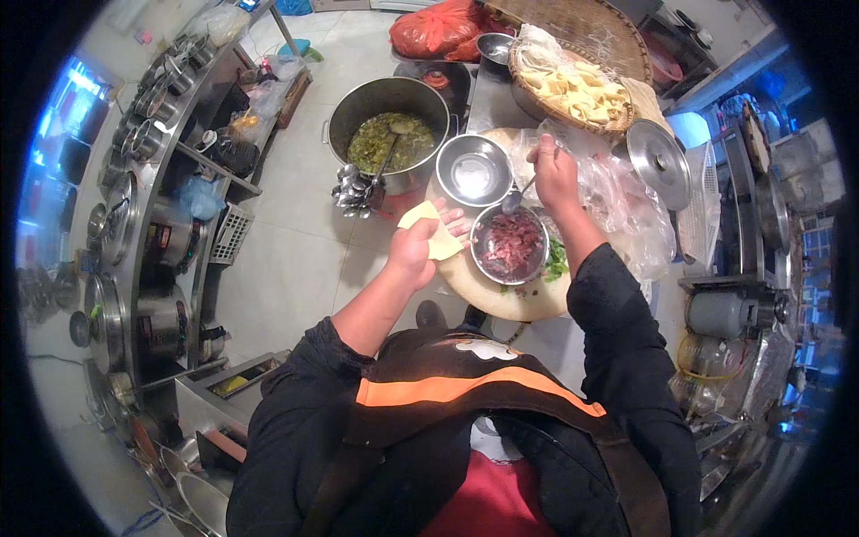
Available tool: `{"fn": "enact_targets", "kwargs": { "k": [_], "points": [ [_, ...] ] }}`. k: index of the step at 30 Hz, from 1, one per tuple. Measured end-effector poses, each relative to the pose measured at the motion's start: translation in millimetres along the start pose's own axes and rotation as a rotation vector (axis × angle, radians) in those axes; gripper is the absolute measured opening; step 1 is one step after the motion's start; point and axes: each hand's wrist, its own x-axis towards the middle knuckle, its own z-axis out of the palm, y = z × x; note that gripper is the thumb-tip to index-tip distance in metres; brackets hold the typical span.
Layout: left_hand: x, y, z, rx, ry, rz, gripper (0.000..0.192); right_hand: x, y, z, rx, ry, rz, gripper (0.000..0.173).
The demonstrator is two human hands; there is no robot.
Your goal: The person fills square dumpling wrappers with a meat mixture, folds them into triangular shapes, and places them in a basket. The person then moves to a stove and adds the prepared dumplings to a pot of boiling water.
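Observation:
A pale yellow dough wrapper (443,243) lies across my left hand (416,252), with the thumb over it and the fingers spread underneath. My right hand (556,176) grips a metal spoon (514,200) whose bowl hangs at the far rim of a steel bowl (475,264). Reddish raw minced meat (511,243) fills the bottom of that bowl. Both steel bowls stand on a round pale chopping board (537,305); the second bowl (474,170) sits just beyond the first and looks empty. Chopped green herbs (556,260) lie beside the meat bowl.
A large stockpot (389,144) with greenish food and a ladle stands ahead left, near a bunch of spoons (351,191). Folded yellow dough pieces (576,90) fill a woven basket (527,79). Plastic bags (627,208) and a steel lid (658,164) lie to the right.

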Motion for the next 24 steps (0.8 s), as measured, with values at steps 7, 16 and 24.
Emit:
{"fn": "enact_targets", "kwargs": {
  "k": [7, 16, 24],
  "points": [
    [5, -1, 8, -0.016, -0.037, -0.015, 0.053, -32, 61, 33, 0.174, -0.157, 0.123, 0.029],
    [10, 1, 36, 0.023, -0.106, -0.134, 0.052, -53, -31, -19, 0.808, -0.271, 0.329, 0.032],
    [2, 5, 76, -0.097, -0.235, -0.004, 0.056, -54, 0, -65, 0.160, -0.177, 0.117, 0.037]
  ]
}}
